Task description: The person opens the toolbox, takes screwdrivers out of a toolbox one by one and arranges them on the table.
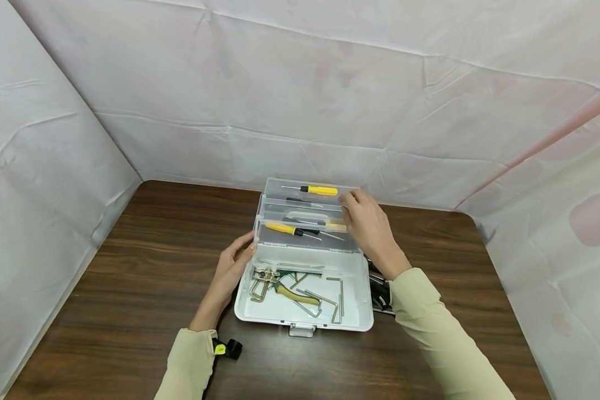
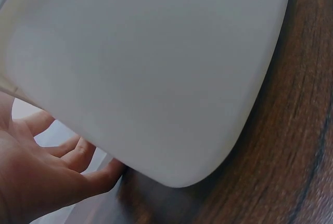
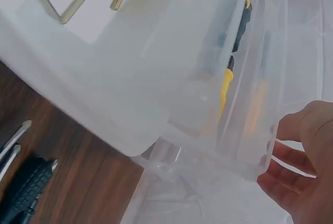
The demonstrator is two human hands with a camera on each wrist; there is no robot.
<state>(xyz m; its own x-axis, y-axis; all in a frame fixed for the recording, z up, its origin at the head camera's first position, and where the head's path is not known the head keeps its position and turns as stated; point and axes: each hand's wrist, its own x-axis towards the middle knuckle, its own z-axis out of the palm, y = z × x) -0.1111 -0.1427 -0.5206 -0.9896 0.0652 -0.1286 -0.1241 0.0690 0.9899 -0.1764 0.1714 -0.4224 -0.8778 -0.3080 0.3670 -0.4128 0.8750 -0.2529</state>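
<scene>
A white toolbox [image 1: 356,300] stands opened on the table, holding green-and-yellow pliers [image 1: 296,294] and several hex keys [image 1: 341,297]. Clear trays [image 1: 344,240], raised at the back of the box, carry a yellow-handled screwdriver [image 1: 322,190], another yellow screwdriver [image 1: 280,228] and dark-handled tools. My right hand [image 1: 372,225] grips the right end of an upper tray; in the right wrist view its fingers [image 3: 289,182] curl at the clear edge. At the box's back left corner, my left hand [image 1: 230,266] rests its loosely bent fingers [image 2: 78,153] against the side.
Black-handled tools [image 1: 380,291] lie on the brown wooden table [image 1: 170,261] just right of the box, partly hidden by the right forearm. Pale cloth walls [image 1: 300,139] enclose the table at the back and sides. A latch [image 1: 301,331] juts from the box's front.
</scene>
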